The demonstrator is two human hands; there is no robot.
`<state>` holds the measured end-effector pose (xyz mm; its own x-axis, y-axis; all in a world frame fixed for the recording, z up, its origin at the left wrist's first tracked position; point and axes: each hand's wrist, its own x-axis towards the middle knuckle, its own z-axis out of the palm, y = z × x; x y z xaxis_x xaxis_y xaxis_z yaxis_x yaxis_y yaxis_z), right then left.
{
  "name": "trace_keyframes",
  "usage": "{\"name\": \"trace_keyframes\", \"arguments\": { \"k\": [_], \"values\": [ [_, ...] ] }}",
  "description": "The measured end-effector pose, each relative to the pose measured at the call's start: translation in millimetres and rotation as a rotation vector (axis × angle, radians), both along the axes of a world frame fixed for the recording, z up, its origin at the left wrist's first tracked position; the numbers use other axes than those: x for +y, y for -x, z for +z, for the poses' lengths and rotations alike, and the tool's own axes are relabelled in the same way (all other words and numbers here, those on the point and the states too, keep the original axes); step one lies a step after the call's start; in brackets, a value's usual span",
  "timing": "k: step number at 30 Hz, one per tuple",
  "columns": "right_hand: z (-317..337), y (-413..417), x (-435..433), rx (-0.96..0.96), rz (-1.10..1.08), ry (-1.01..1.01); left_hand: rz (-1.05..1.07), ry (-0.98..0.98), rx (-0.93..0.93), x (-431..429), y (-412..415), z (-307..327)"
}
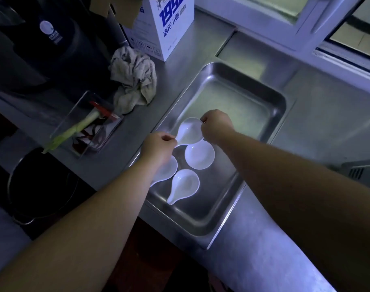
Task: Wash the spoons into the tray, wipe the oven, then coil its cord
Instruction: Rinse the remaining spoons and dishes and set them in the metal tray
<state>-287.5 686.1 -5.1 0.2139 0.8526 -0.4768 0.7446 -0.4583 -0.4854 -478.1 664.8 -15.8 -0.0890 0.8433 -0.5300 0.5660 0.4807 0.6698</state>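
A white carton [171,24] at the far edge carries large blue digits that look like 1996, clipped at the top, with blue Chinese characters beneath. A round white label with unreadable small print sits on a dark appliance [46,26] at far left.

The left hand [156,146] pinches the narrow handle end of a glossy white, teardrop-shaped spoon [189,131], and the right hand [216,125] pinches the far rim of its bowl, holding it over the shallow steel tray [282,106]. Three more spoons [199,154] lie in the tray's near left part, one partly hidden under the left wrist.

A crumpled beige rag [133,81] sits left of the tray on the steel counter [306,144], beside a clear plastic box [89,123] holding a green stalk.
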Motion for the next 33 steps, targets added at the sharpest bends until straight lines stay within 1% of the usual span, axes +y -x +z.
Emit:
{"name": "trace_keyframes", "arguments": {
  "k": [11,20,24,28,33],
  "values": [
    [-35,13,26,-0.043,0.075,0.015,-0.027,-0.048,0.132,11,4,-25],
    [-37,15,29,-0.073,0.107,0.025,-0.034,-0.100,0.188,13,-2,-25],
    [-27,12,16,-0.055,0.061,0.019,-0.070,-0.099,0.207,13,-1,-19],
    [-15,7,-7,-0.089,0.056,0.004,-0.091,-0.089,0.260,7,7,-6],
    [4,-2,-49,-0.141,0.064,-0.008,-0.173,-0.161,0.325,-15,10,16]
  ]
}}
